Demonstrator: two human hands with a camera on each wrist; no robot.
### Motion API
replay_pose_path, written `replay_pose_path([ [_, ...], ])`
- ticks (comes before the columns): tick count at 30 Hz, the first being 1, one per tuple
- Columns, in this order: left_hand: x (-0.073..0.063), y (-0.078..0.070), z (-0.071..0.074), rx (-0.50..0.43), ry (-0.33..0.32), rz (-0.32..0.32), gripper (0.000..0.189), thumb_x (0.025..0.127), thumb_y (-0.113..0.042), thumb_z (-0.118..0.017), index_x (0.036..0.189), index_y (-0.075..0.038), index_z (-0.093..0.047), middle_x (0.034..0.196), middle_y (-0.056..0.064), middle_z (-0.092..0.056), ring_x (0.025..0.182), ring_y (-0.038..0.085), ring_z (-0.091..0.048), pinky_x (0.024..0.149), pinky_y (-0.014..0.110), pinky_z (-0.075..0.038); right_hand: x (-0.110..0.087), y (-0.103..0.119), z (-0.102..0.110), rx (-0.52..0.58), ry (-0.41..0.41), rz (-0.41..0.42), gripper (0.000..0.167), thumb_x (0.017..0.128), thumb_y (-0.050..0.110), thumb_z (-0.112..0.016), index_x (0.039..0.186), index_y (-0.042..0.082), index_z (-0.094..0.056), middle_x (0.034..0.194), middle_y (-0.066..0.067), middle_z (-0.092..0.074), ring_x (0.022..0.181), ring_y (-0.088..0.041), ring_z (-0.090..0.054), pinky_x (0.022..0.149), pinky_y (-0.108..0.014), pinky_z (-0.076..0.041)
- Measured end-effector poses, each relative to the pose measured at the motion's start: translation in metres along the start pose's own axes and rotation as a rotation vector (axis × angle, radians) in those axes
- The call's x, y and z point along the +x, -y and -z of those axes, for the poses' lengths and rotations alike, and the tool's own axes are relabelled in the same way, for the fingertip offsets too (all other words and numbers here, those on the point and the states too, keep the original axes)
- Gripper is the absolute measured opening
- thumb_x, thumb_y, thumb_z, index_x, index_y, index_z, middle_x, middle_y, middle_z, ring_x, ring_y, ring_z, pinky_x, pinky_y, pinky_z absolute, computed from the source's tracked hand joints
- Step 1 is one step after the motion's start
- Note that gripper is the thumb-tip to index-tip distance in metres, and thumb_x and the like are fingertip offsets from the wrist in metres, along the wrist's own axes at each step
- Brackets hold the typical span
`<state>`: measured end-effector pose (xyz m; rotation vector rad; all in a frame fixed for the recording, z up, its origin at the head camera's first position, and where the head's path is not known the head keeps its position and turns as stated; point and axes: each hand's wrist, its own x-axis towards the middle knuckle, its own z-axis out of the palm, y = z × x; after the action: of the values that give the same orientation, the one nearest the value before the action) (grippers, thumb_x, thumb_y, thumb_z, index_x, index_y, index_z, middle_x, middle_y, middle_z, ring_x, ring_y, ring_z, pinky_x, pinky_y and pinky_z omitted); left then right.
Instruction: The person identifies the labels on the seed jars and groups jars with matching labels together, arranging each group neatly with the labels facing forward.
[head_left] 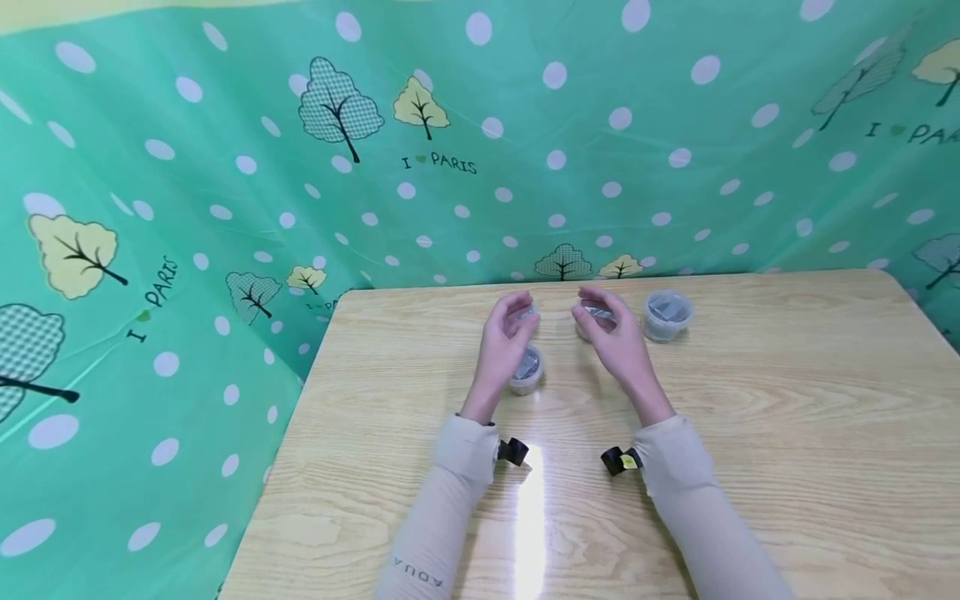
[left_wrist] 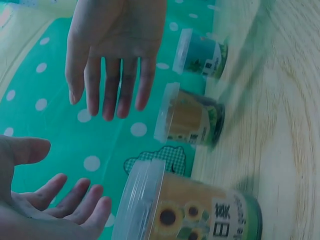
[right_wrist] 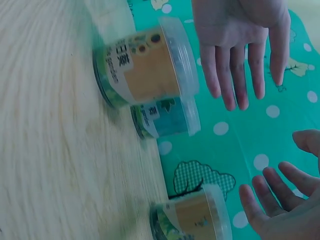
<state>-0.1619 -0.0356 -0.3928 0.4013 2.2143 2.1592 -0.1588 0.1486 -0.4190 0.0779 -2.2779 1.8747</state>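
Hand, left [head_left: 502,337], was kept relaxed, nothing gripped; one tub [head_left: 527,371] was placed just beside, another tub [head_left: 530,309] partly hidden behind. Third tub [head_left: 600,314] was partly screened by right hand [head_left: 618,342], likewise unladen. Fourth tub [head_left: 667,315] was set rightmost on table [head_left: 795,383]. Tubs could have been toppled by careless sideways brushing.

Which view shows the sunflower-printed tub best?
The right wrist view: the sunflower-printed tub shows whole, base to lid. The left wrist view shows it larger, but cut off at the lower edge. The head view shows it small, from above, partly behind the left hand.
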Motion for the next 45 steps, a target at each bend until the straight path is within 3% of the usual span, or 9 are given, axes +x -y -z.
replay_pose_path([
  [3, -0.001, -0.005, -0.007, 0.012, 0.030, 0.009, 0.046, 0.100, -0.004, -0.054, 0.141, 0.013, -0.039, 0.143, 0.029, -0.044, 0.137, 0.042, -0.042, 0.115, 0.043, -0.038, 0.001, -0.001, 0.007, -0.006, -0.016, -0.001, 0.048, 0.099, 0.030, -0.061, 0.141, 0.008, -0.052, 0.139, -0.012, -0.055, 0.129, -0.025, -0.049, 0.113, -0.043, -0.041],
  [9, 0.010, 0.019, -0.017, 0.001, 0.028, 0.018, 0.048, 0.101, -0.008, -0.056, 0.143, 0.007, -0.040, 0.146, 0.024, -0.044, 0.138, 0.037, -0.042, 0.116, 0.042, -0.037, 0.004, -0.006, 0.019, 0.001, -0.041, 0.005, 0.049, 0.100, 0.028, -0.060, 0.142, 0.005, -0.051, 0.141, -0.014, -0.053, 0.132, -0.027, -0.048, 0.113, -0.044, -0.041],
  [18, 0.014, 0.023, -0.032, 0.034, 0.002, 0.072, 0.048, 0.099, -0.017, -0.060, 0.142, -0.001, -0.045, 0.144, 0.015, -0.050, 0.135, 0.027, -0.049, 0.112, 0.031, -0.042, 0.005, -0.007, 0.031, -0.037, -0.052, -0.029, 0.049, 0.101, 0.028, -0.058, 0.143, 0.005, -0.049, 0.143, -0.015, -0.052, 0.134, -0.028, -0.046, 0.114, -0.045, -0.039],
  [29, 0.017, 0.029, -0.055, 0.022, -0.006, 0.108, 0.050, 0.098, -0.010, -0.060, 0.143, 0.002, -0.044, 0.146, 0.019, -0.049, 0.137, 0.032, -0.046, 0.116, 0.041, -0.038, 0.005, -0.017, 0.040, -0.044, -0.003, -0.095, 0.056, 0.102, 0.028, -0.056, 0.151, 0.006, -0.039, 0.154, -0.017, -0.040, 0.142, -0.034, -0.039, 0.117, -0.045, -0.035],
  [40, 0.024, 0.039, -0.069, 0.057, -0.057, 0.198, 0.054, 0.098, -0.017, -0.061, 0.147, -0.005, -0.042, 0.151, 0.008, -0.046, 0.140, 0.024, -0.043, 0.116, 0.035, -0.037, 0.003, -0.009, 0.039, -0.042, 0.028, -0.129, 0.054, 0.102, 0.017, -0.055, 0.151, 0.001, -0.036, 0.156, -0.023, -0.035, 0.146, -0.037, -0.031, 0.119, -0.048, -0.031],
  [45, 0.027, 0.044, -0.078, 0.064, -0.083, 0.206, 0.056, 0.097, -0.017, -0.061, 0.147, -0.006, -0.041, 0.152, 0.011, -0.044, 0.141, 0.025, -0.041, 0.117, 0.037, -0.035, 0.008, -0.028, 0.038, -0.076, 0.017, -0.113, 0.055, 0.102, 0.022, -0.056, 0.150, 0.002, -0.038, 0.156, -0.020, -0.036, 0.146, -0.034, -0.031, 0.119, -0.045, -0.033],
])
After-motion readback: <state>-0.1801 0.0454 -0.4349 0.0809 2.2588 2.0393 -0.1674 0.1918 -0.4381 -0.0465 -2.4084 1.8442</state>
